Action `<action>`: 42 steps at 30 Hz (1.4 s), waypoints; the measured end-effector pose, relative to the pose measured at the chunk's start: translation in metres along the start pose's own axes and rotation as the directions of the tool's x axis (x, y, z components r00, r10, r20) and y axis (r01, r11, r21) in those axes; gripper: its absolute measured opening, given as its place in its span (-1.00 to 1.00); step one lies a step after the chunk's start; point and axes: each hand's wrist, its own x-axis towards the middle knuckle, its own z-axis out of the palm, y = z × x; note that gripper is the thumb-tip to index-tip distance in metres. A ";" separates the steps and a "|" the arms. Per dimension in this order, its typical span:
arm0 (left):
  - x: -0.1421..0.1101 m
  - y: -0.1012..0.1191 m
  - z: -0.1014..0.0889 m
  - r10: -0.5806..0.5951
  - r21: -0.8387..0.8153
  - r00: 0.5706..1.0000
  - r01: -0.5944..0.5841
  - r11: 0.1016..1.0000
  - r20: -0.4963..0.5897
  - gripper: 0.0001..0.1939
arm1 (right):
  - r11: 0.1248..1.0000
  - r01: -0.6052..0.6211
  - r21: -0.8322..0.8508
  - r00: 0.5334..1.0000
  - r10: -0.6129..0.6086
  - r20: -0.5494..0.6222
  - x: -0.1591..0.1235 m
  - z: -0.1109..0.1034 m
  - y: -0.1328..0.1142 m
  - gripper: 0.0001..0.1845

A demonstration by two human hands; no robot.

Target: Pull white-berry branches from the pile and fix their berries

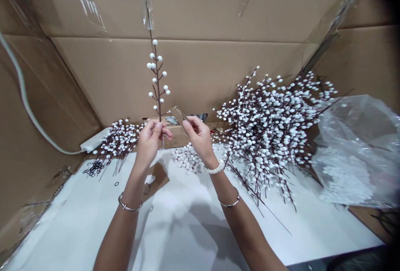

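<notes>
My left hand [151,137] is closed around the lower end of an artificial berry stem [158,83]. The stem stands upright, brown, with white berries on short side twigs. In my right hand [199,137], thumb and fingers pinch a small brown cardboard piece [178,114], its upper corner close to the lowest twig of the stem. Whether the two touch, I cannot tell. Below and between my hands lies a pile of loose white berries [187,158]. Under my left wrist is a flat cardboard piece [161,181] with a white lump [150,179] on it.
A big heap of white-berry stems [268,125] fills the right, beside a clear plastic bag [350,171] of white pieces. At left lie a smaller bunch of stems [120,137], black rings [96,167] and a white power strip [96,140]. Cardboard walls [200,71] enclose the white table [62,229].
</notes>
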 end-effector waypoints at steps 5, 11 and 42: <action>0.003 -0.004 -0.002 -0.006 0.010 1.000 0.006 1.000 -0.001 -0.75 | 0.999 0.023 0.049 0.996 -0.019 -0.091 0.001 -0.003 -0.004 -0.76; 0.003 -0.008 -0.007 -0.044 0.100 0.998 0.038 0.994 0.053 -0.79 | 0.992 0.059 0.111 0.972 -0.032 -0.231 0.003 -0.012 -0.010 -0.80; -0.005 -0.004 -0.002 -0.035 0.297 0.990 -0.008 0.955 0.139 -0.75 | 0.978 0.116 -0.172 0.940 -0.164 -0.299 0.007 -0.021 -0.007 -0.78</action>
